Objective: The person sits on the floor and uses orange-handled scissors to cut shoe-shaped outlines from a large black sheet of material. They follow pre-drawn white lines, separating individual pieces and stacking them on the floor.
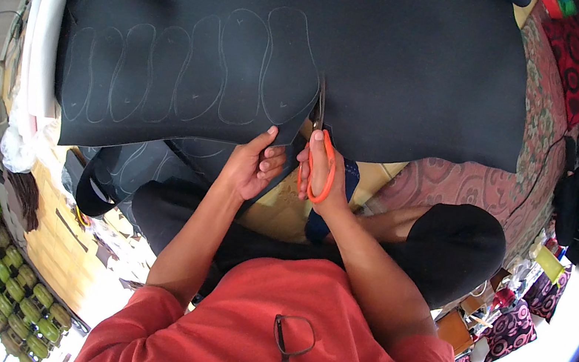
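A large black sheet (pixel 424 81) spreads before me, with several insole-shaped outlines (pixel 205 67) drawn in pale lines across its left half. My right hand (pixel 322 175) grips orange-handled scissors (pixel 326 168), fingers through the loops. Their dark blades point away from me into a cut in the sheet's near edge, just right of the largest outline. With thumb and curled fingers, my left hand (pixel 256 165) pinches the near edge of the sheet left of the cut.
Another black piece with outlines (pixel 134 165) lies under the sheet, left of my crossed legs. A white roll (pixel 47 25) stands along the left side. Patterned reddish fabric (pixel 444 197) covers the floor at right. Glasses (pixel 290 353) hang from my red shirt. Part of another person's hand shows at far left top.
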Demonstrator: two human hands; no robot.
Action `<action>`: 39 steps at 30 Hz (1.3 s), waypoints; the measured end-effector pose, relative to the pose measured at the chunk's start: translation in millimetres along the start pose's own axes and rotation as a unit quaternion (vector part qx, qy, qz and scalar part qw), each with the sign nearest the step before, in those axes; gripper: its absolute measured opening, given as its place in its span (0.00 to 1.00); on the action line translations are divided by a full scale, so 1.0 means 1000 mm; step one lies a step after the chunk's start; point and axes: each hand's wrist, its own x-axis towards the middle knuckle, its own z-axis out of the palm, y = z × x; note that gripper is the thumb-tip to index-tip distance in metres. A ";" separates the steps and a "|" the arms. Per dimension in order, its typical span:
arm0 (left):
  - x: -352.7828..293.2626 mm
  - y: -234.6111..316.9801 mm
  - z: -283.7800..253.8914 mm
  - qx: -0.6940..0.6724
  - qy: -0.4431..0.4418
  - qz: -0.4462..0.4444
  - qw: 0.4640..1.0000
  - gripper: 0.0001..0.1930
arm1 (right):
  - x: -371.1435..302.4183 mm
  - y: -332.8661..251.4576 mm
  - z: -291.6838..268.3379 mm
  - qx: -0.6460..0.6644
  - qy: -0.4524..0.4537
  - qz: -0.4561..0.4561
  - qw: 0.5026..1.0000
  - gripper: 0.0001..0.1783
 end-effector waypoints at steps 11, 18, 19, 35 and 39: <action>-0.002 0.002 -0.001 -0.030 0.003 -0.017 0.999 0.18 | 0.022 -0.011 -0.021 -0.031 -0.039 0.011 0.999 0.37; -0.008 0.005 0.004 -0.051 0.019 -0.027 0.998 0.18 | 0.038 -0.024 -0.025 -0.084 -0.030 0.011 0.996 0.35; -0.009 0.005 0.004 -0.056 0.012 -0.029 0.998 0.18 | 0.040 -0.025 -0.024 -0.096 -0.027 0.007 0.995 0.36; -0.019 0.007 -0.003 -0.068 -0.068 -0.007 0.995 0.13 | 0.057 -0.086 0.013 -0.144 0.020 0.016 0.989 0.39; -0.022 0.008 -0.003 -0.062 -0.093 0.000 0.994 0.14 | 0.071 -0.094 0.017 -0.137 0.029 0.021 0.990 0.40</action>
